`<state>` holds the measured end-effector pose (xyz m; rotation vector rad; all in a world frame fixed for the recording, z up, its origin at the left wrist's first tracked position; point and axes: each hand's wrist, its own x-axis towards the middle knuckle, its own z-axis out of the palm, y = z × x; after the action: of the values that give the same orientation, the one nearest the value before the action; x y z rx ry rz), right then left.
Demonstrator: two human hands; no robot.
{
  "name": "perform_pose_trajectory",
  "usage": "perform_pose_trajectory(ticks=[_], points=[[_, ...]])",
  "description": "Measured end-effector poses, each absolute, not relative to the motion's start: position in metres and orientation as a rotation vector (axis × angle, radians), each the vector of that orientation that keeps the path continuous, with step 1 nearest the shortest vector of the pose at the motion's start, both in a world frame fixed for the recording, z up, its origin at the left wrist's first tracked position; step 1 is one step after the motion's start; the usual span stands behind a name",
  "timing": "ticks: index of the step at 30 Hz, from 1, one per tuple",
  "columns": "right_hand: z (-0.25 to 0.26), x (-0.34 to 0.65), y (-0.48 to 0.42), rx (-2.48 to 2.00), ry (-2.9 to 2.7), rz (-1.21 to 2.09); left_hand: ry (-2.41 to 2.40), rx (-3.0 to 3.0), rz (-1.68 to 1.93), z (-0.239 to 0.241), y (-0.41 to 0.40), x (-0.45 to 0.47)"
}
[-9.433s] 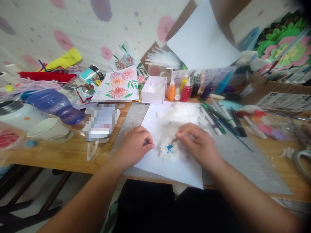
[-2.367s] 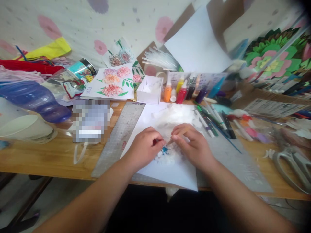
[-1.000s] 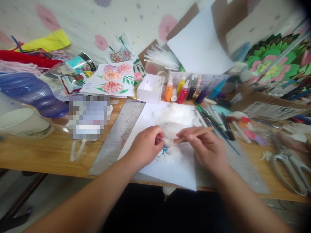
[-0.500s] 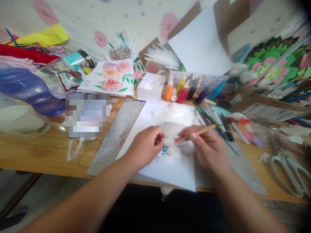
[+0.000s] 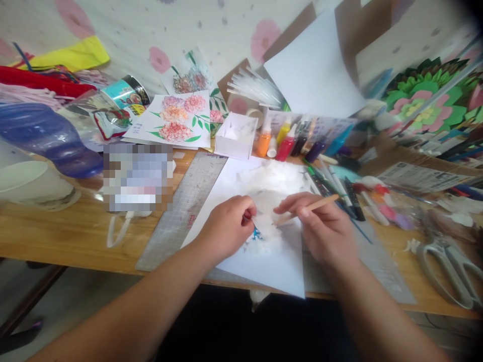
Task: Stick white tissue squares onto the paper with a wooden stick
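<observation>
The right hand (image 5: 327, 229) has its grip clamped on a wooden stick (image 5: 323, 202), tip pointing at white fluff (image 5: 268, 245) on the paper sheet (image 5: 277, 274). It sits farther from the left hand (image 5: 228, 225) than a couple of seconds ago, and more stick shows. The left is just beside the blue patch (image 5: 257, 233); I cannot tell whether its grip is closed.

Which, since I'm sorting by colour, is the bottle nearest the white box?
The orange bottle, just right of the white box; the red bottle and the rest stand farther right.
</observation>
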<state>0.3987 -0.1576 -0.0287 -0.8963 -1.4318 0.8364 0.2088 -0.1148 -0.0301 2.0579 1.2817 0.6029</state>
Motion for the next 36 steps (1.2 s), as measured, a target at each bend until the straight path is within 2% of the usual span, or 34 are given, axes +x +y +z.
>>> perform_pose_trajectory(ticks=[5, 17, 21, 24, 29, 33, 36], points=[[-0.022, 0.393, -0.155, -1.031, -1.758, 0.507, 1.287, 2.068, 0.603, -0.03, -0.115, 0.208], [-0.034, 0.386, -0.147, -1.073, -1.978, 0.267, 1.228, 2.031, 0.622, -0.029, -0.114, 0.206], [-0.037, 0.39, -0.147, -1.126, -1.852, 0.424, 1.175, 1.988, 0.652, -0.029, -0.114, 0.202], [-0.04, 0.4, -0.146, -1.132, -1.485, 0.545, 1.148, 1.954, 0.674, -0.029, -0.114, 0.198], [-0.04, 0.425, -0.145, -1.212, -1.002, 0.332, 1.107, 1.971, 0.698, -0.03, -0.116, 0.194], [-0.036, 0.43, -0.15, -1.306, -1.096, 0.327, 1.069, 2.02, 0.709, -0.027, -0.118, 0.194], [-0.031, 0.421, -0.155, -1.156, -1.34, 0.435, 1.028, 2.062, 0.686, -0.024, -0.119, 0.194]])
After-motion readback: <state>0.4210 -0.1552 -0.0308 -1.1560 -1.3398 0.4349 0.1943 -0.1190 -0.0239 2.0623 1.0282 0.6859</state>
